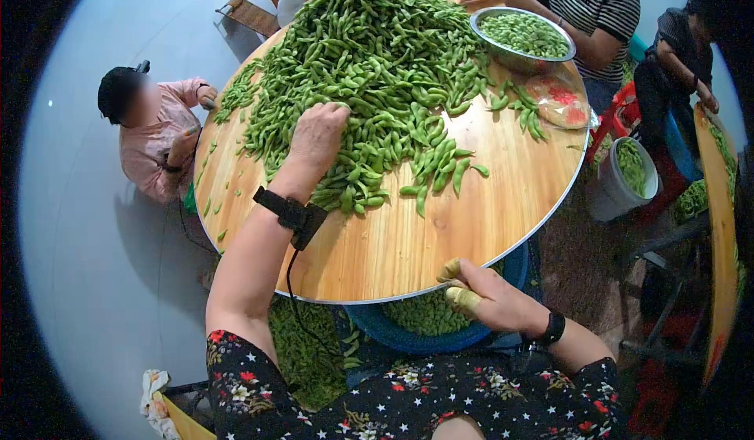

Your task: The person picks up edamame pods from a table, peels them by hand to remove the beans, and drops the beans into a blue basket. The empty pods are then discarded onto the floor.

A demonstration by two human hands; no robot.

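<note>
The round table (393, 259) is of light wood, with visible grain and a thin pale rim. On the left side, the floor (86, 267) is smooth and bluish grey, and soft shadows are lying on it. To the right, the ground (569, 263) looks brown and darker. A small brown chair (255, 16) stands beyond the table. At the far right there is a second wooden table (719, 243), which appears steeply tilted.
</note>
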